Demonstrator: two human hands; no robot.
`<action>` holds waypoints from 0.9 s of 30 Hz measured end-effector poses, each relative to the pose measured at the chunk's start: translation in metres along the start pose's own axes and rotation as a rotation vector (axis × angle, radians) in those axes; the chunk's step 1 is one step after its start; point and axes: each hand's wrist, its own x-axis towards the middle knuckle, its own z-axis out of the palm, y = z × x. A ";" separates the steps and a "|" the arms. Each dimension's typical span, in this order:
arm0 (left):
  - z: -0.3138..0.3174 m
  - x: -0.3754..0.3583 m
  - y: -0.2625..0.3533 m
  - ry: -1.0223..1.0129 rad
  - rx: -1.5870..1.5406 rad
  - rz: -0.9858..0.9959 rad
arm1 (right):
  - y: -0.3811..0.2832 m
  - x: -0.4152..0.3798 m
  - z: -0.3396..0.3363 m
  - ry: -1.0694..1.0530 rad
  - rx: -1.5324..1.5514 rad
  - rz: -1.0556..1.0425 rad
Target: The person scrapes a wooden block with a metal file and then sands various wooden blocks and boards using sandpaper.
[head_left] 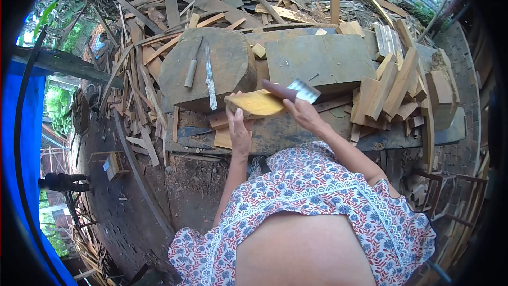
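A yellow, pointed piece of wood [257, 103] is held in the air before the bench. My left hand [238, 130] grips its left end from below, thumb on the near side. My right hand [305, 115] is closed around a broad tool [288, 91] with a dark brown body and a shiny metal end, lying over the wood's right end. Behind my left hand is a round wooden block [174, 82], on which lie a wooden-handled tool [191, 73] and a long thin blade [209, 71] with a pale wrapped handle.
A flat grey slab [328, 58] lies on the bench beyond my right hand. Cut wood blocks [389, 90] are piled at right. Scrap wood [211, 5] is heaped behind and at left. A person in dark clothes [63, 182] is at far left, near a small box [113, 166].
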 end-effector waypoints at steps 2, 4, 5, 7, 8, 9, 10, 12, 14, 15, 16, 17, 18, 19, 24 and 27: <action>-0.001 -0.001 -0.022 0.186 -0.177 -0.053 | -0.027 0.000 0.016 -0.038 0.110 -0.180; 0.004 -0.001 -0.018 0.206 -0.037 0.008 | -0.050 0.002 0.022 -0.122 0.132 -0.206; 0.001 0.001 -0.019 0.196 -0.008 0.008 | -0.051 0.005 0.027 -0.118 0.132 -0.206; 0.010 0.000 -0.017 0.234 -0.063 0.014 | -0.042 0.014 0.042 -0.106 0.118 -0.343; 0.013 0.000 -0.015 0.276 -0.117 0.020 | -0.032 0.022 0.050 0.043 0.041 -0.551; 0.011 0.000 -0.015 0.282 -0.118 0.025 | -0.024 0.029 0.051 0.038 0.041 -0.556; 0.008 0.001 -0.016 0.309 -0.155 -0.011 | -0.018 0.034 0.049 0.009 0.104 -0.500; -0.004 0.001 -0.018 0.323 -0.239 -0.037 | -0.018 0.034 0.033 -0.068 0.123 -0.269; -0.010 0.001 -0.022 0.339 -0.118 -0.013 | 0.004 0.040 0.032 -0.026 0.127 -0.249; -0.011 0.000 -0.022 0.346 0.002 0.009 | 0.008 0.041 0.029 0.020 0.147 -0.267; -0.012 -0.001 -0.019 0.348 0.003 0.009 | 0.055 0.056 0.044 0.065 0.004 -0.245; -0.014 -0.002 -0.013 0.357 -0.016 -0.060 | 0.103 0.069 0.060 0.111 -0.139 -0.222; -0.016 -0.003 -0.009 0.364 -0.036 -0.127 | 0.103 0.067 0.051 0.145 -0.207 -0.176; -0.024 -0.003 -0.012 0.362 -0.036 -0.124 | 0.103 0.066 0.045 0.148 -0.207 -0.179; -0.030 -0.017 -0.017 0.228 0.353 0.049 | -0.005 0.042 -0.009 0.049 -0.118 0.040; -0.011 -0.027 0.005 0.124 0.580 0.098 | -0.069 0.013 -0.014 0.005 0.007 -0.472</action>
